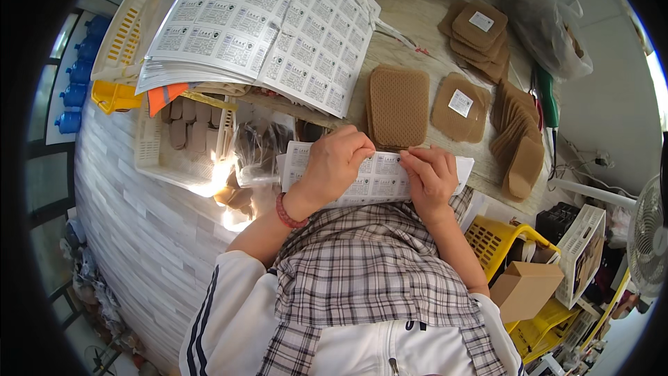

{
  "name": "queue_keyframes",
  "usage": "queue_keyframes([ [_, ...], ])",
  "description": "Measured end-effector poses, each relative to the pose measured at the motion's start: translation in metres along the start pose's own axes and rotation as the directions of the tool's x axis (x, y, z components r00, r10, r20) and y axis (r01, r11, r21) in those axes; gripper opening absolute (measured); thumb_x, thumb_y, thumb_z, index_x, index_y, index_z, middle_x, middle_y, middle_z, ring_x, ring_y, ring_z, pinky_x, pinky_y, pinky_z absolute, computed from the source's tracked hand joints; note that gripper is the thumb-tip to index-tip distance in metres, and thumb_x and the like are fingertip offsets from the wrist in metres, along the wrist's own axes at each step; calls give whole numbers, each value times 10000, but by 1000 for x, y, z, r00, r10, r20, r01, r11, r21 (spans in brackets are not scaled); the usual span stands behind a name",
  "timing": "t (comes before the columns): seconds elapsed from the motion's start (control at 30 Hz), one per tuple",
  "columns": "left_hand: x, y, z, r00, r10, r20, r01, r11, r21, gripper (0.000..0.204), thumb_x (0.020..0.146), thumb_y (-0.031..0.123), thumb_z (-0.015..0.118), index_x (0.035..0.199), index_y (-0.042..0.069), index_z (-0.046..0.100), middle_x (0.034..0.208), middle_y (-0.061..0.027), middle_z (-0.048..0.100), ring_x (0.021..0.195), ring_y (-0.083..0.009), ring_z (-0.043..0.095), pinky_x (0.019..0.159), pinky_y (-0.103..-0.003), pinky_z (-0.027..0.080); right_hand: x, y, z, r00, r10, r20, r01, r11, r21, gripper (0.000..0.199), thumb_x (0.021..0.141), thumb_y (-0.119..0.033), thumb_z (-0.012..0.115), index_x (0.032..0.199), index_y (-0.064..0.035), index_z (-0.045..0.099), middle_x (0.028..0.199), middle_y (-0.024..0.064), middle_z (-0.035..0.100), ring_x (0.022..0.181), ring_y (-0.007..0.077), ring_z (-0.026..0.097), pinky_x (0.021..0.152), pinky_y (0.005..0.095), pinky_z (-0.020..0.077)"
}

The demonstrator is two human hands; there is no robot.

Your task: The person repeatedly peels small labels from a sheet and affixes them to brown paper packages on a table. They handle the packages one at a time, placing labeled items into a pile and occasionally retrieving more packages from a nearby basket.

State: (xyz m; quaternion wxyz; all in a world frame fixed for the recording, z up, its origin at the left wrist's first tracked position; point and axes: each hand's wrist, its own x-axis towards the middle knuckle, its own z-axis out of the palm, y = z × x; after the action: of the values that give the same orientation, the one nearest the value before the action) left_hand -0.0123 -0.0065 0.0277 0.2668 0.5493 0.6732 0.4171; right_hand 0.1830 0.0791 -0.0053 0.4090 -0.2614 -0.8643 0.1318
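Observation:
A white sheet of printed labels [381, 175] lies across my lap at the table's near edge, with more sheets under it. My left hand [335, 161] is closed in a pinch at the sheet's upper edge; a red beaded bracelet circles that wrist. My right hand [431, 177] also pinches near the upper edge, a short gap away; whether a single label is between its fingers cannot be made out. Just beyond the hands stands a stack of brown textured pads [399, 106]. To its right, a brown pad [445, 115] carries a white label [460, 102].
A thick pile of label sheets [257, 21] covers the back left. Fanned brown pads [515, 122] and a labelled stack [483, 35] occupy the right side. A green-handled tool [547, 97] hangs at the right edge. Crates flank me: one white [149, 146], one yellow [480, 237].

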Motion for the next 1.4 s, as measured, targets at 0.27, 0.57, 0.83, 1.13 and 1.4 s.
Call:
queue_keyframes([
  [0.27,3,1,-2,1000,21,-6,-21,1000,-13,51,854,45,686,874,-1,677,774,-93,590,724,-234,596,658,-330,462,3,-2,4,998,-33,-53,34,999,25,183,719,-20,763,883,-82,710,969,62,686,891,281,629,857,435,538],
  [0.57,5,0,-1,999,-40,21,41,998,-50,54,840,45,698,869,3,683,743,-83,582,697,-224,587,640,-333,457,-3,-18,-16,994,-104,19,95,960,262,115,810,-9,710,859,-60,621,1030,108,618,940,296,595,899,455,518],
  [0.83,10,14,-1,958,288,12,-283,932,224,23,843,5,615,826,-9,616,1065,-160,636,1053,-339,599,856,-427,478,55,8,-19,795,557,239,-568,548,614,18,981,-33,584,969,-20,580,894,4,583,802,74,527,741,220,451],
  [1.13,19,-1,10,929,368,50,-366,886,284,57,867,22,576,838,-24,595,1308,-252,573,1317,-411,483,1103,-516,376,78,51,33,753,593,287,-654,625,426,70,959,-69,630,962,0,623,843,13,636,794,85,543,729,244,462],
  [1.4,21,-2,11,932,360,46,-358,891,279,64,865,21,571,845,-34,596,1285,-262,581,1311,-414,489,1098,-511,384,75,52,36,768,590,250,-639,678,362,66,947,-62,639,965,-1,624,830,36,653,769,103,562,716,264,478],
])
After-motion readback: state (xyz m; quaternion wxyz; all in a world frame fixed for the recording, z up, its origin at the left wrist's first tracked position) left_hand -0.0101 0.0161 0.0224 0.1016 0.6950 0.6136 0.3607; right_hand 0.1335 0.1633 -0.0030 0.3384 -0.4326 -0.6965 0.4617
